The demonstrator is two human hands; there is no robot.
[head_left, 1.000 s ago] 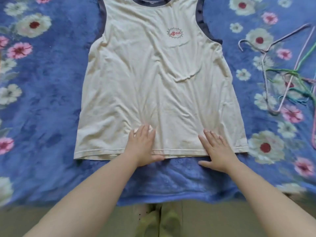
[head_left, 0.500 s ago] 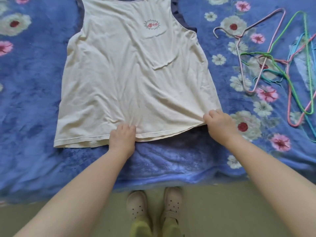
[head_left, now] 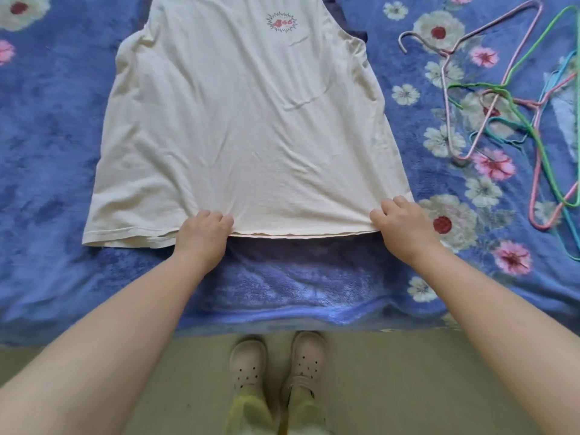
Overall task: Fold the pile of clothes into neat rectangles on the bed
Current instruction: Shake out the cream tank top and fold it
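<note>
We see a cream sleeveless top (head_left: 244,127) spread flat on the blue flowered blanket (head_left: 50,127) that covers the bed, its neck end far from us and its hem along the near side. A small red printed badge (head_left: 281,23) sits on the chest, toward the far edge of the view. Our left hand (head_left: 204,229) is curled over the hem a little left of its middle, fingers pressed together and bunched down onto the cloth, pinching the hem edge. Our right hand (head_left: 400,222) grips the hem at its near right corner in the same way, fingers closed and knuckles up. Between the two hands the hem is pulled taut and raised slightly off the blanket, while the near left corner of the top lies flat. To the right, well apart from the top, a tangle of thin coloured hangers (head_left: 514,108) rests on the blanket. Below the bed edge we see two pale clogs (head_left: 276,359) on the floor.
</note>
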